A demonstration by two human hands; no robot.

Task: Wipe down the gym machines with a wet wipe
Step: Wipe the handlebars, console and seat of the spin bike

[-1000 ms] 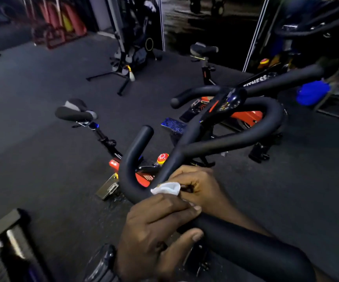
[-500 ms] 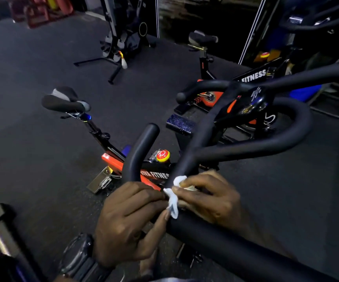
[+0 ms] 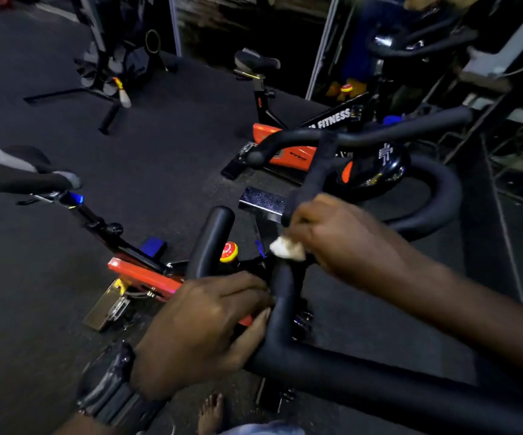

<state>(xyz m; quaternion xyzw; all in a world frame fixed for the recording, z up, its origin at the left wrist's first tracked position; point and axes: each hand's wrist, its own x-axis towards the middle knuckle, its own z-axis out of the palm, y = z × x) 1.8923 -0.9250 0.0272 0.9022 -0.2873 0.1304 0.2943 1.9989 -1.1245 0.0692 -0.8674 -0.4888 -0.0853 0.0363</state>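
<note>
A person stood over an exercise bike in a dim gym, both hands on its black padded handlebar. The right hand pinched a small crumpled white wipe against the upright centre bar, fingers curled round it. The left hand, a dark watch on its wrist, steadied the bend just below, thumb and fingers wrapped onto the padding. The wipe looked bunched very small, so it might skip patches or slip from the fingers. A bare foot showed beneath the bar, near the bike's metal frame, and could be knocked if the bike shifted.
</note>
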